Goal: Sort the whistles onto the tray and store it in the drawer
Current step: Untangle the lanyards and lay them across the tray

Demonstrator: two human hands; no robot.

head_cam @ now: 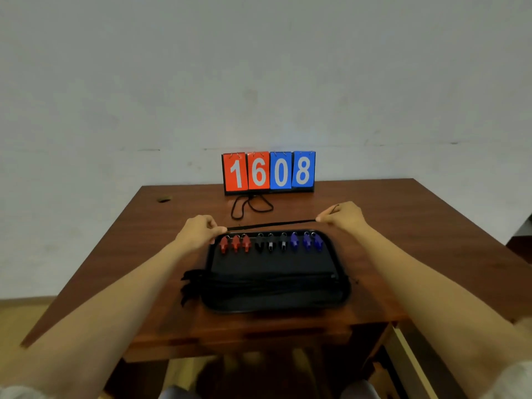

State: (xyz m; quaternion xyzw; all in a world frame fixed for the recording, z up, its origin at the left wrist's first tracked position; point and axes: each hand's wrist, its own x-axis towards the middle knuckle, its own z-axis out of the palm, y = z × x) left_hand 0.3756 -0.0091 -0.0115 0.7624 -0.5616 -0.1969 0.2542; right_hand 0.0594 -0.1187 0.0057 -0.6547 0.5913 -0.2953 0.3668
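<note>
A black tray [336, 254] lies on the wooden table [403, 226] in front of me. Along its far edge stand three red whistles [235, 243], three black whistles [271, 245] and three blue whistles [307, 241] in a row. Black lanyards [259, 286] are bundled across the tray's near half, with ends hanging off its left side. A black lanyard [270, 225] is stretched taut just beyond the tray; my left hand [198, 230] pinches its left end and my right hand [344, 216] pinches its right end.
A flip scoreboard [269, 171] reading 1608 stands at the table's back edge against the wall. A looped black cord [250, 207] lies in front of it. A small dark spot [164, 200] marks the table's far left.
</note>
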